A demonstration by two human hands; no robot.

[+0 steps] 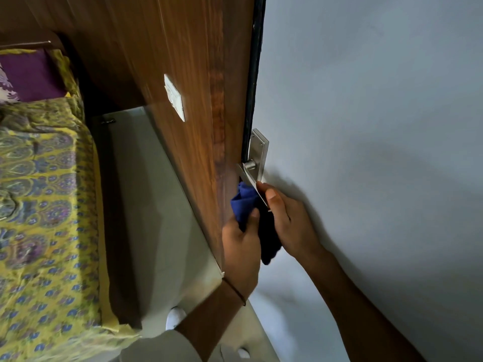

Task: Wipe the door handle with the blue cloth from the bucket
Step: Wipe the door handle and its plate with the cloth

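A silver lever door handle (pixel 251 176) on a metal backplate (pixel 258 150) is fixed to the pale grey door (pixel 366 126) near its edge. My left hand (pixel 241 246) is closed around the blue cloth (pixel 244 202), which is bunched against the underside of the lever, with a dark tail hanging between my hands. My right hand (pixel 287 220) grips the free end of the lever with thumb on top. The bucket is not in view.
A brown wooden panel (pixel 188 100) with a white switch plate (pixel 174 97) runs left of the door edge. A bed with a yellow patterned cover (pixel 44 205) fills the left side. Pale floor (pixel 146 205) lies between them, with my white-socked foot (pixel 175 316) below.
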